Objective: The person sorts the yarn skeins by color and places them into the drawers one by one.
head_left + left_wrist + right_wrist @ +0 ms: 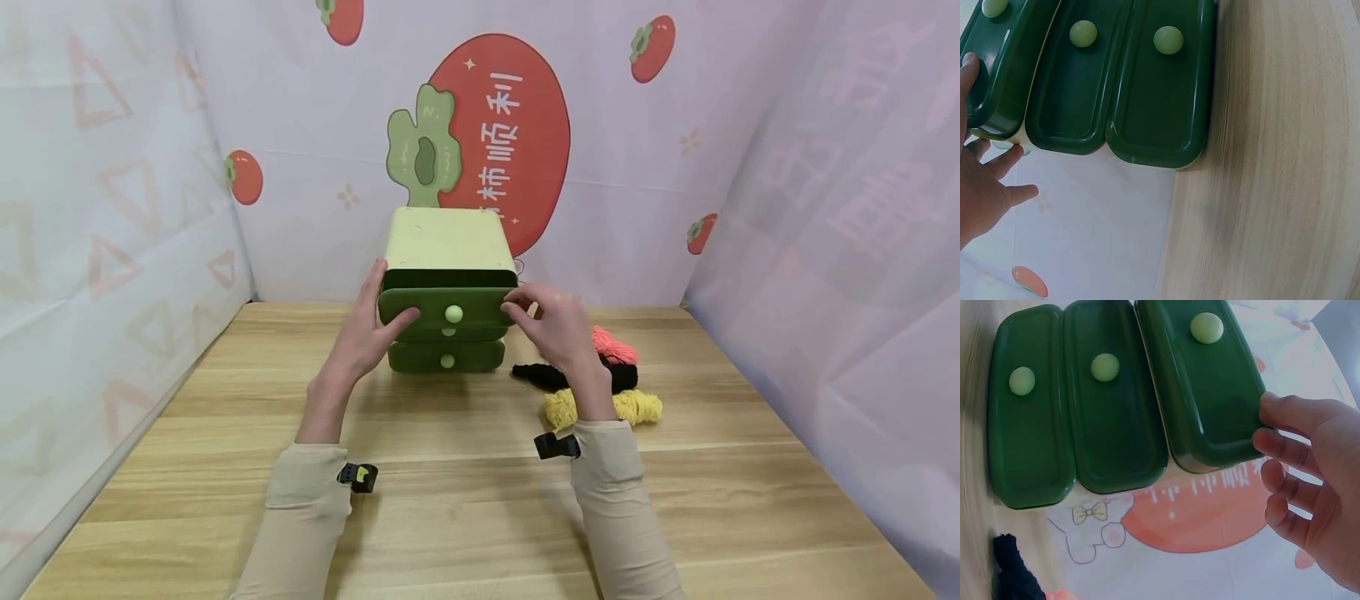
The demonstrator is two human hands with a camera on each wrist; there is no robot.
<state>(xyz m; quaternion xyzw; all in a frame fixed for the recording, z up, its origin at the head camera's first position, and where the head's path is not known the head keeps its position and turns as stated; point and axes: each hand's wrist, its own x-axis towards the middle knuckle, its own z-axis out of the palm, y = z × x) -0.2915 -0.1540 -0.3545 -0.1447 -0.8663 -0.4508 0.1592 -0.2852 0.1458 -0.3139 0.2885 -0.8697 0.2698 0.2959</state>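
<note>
A small cabinet with a pale yellow-green top (450, 237) and several dark green drawers stands upright on the table. Its top drawer (472, 306) is partly pulled out, with a dark gap above its front. My left hand (362, 333) lies along the cabinet's left side, the thumb on the drawer front and the other fingers straight and spread. At the opposite end, my right hand (555, 325) pinches the drawer front's edge between thumb and index finger. In the right wrist view, its other fingers (1288, 519) are loosely bent. Each drawer has a round pale knob (1207, 328).
Right of the cabinet lie bundles of yarn: pink (615, 346), black (540, 377) and yellow (637, 407). The right forearm passes over the yellow one. Printed cloth walls (315, 242) enclose the wooden table (450, 517) at the back and sides.
</note>
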